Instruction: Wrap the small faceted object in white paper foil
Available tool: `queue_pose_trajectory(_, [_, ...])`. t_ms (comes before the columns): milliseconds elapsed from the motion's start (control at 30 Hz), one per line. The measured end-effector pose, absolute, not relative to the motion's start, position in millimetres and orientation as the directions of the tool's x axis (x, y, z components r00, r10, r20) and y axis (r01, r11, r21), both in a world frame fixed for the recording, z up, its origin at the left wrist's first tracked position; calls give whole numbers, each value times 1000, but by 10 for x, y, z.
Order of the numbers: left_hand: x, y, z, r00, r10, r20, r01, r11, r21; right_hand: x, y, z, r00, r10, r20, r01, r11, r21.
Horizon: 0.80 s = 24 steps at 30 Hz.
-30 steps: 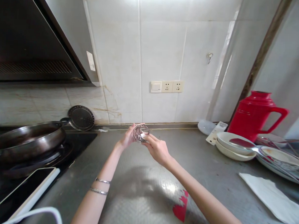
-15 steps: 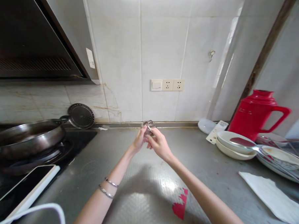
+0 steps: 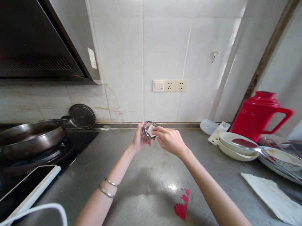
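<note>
In the head view, my left hand (image 3: 138, 139) is wrapped round the side of a small clear glass dish (image 3: 145, 134) with a patterned rim. The dish is tilted so that its mouth faces me. My right hand (image 3: 171, 140) pinches a small white wipe (image 3: 151, 130), which looks like paper tissue, against the inside of the dish. Both hands are held over the far part of the grey metal counter (image 3: 143, 179). Part of the dish's left side is hidden by my fingers.
To the left, a steel pan (image 3: 27, 137) sits on the black stove, with a phone (image 3: 24, 190) and white cable in front. At right are stacked bowls (image 3: 237, 146), a red thermos (image 3: 257, 114) and a folded white tissue (image 3: 274, 198). A tiled wall (image 3: 118, 51) rises behind.
My right hand has moved right and drawn back from my left, with its wrist raised. The glass dish now faces me more openly, and the white wipe shows inside it.
</note>
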<state>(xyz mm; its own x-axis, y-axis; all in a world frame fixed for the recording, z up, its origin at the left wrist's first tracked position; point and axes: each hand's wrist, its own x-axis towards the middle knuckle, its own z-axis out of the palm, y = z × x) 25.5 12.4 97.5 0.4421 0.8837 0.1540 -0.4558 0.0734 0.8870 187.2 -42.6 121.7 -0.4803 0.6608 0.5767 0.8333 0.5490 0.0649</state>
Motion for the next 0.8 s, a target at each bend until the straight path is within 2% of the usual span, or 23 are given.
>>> queue_pose_trajectory(133, [282, 128, 959, 415, 899, 142, -442, 62, 895, 1853, -404, 1176, -443, 681, 583, 823, 566, -37])
queue_pose_trajectory(233, [305, 166, 914, 337, 929, 155, -445, 12, 895, 1747, -375, 1094, -406, 700, 587, 730, 635, -252])
queue_pose_trajectory(300, [319, 197, 875, 264, 946, 190, -432, -60, 900, 1644, -361, 1032, -350, 715, 605, 587, 671, -453])
queue_pose_trajectory(367, [323, 222, 840, 168, 955, 243, -396, -160, 904, 1536, -360, 972, -279, 767, 577, 403, 639, -655])
queue_pose_trajectory(467, [307, 245, 812, 38, 940, 338, -332, -308, 892, 1406, -375, 888, -233, 831, 505, 163, 545, -822])
queue_pose_trajectory(533, [287, 254, 814, 9, 928, 371, -315, -350, 882, 1371, -373, 838, -229, 823, 520, 122, 554, -823])
queue_pose_trajectory(600, [266, 256, 836, 29, 933, 358, -324, -330, 887, 1390, -349, 799, -236, 771, 591, 195, 633, -749])
queue_pose_trajectory(700, [244, 237, 905, 71, 955, 287, -355, -245, 902, 1510, -284, 787, -292, 655, 697, 430, 740, -516])
queue_pose_trajectory(800, [238, 190, 983, 139, 966, 218, -374, -152, 915, 1674, -229, 837, -382, 599, 704, 665, 707, -241])
